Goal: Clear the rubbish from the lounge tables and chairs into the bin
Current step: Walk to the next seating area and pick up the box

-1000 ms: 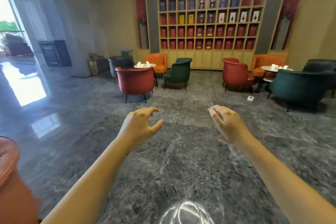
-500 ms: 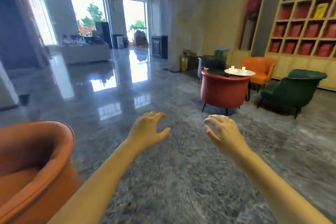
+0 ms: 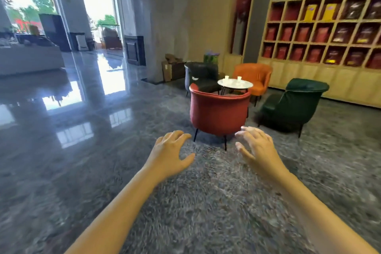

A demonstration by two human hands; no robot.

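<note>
A small round white table (image 3: 245, 85) stands a few steps ahead with several white paper cups (image 3: 227, 78) on it. Around it stand a red chair (image 3: 218, 112), a dark grey chair (image 3: 203, 74), an orange chair (image 3: 254, 74) and a dark green chair (image 3: 292, 103). My left hand (image 3: 170, 153) and my right hand (image 3: 258, 149) are stretched out in front of me above the floor, well short of the red chair. Both have loosely spread fingers and hold nothing. No bin is in sight.
Polished grey stone floor (image 3: 82, 161) lies open to the left and ahead. A tall wooden shelf wall (image 3: 321, 27) of packets fills the right. Cardboard boxes (image 3: 172, 68) sit by the pillar. A white counter (image 3: 31, 57) stands far left near bright doorways.
My view has swung left and then settled on the left seating group, which is nearer now. The orange chair at my lower left has left the view. Both hands stay empty.
</note>
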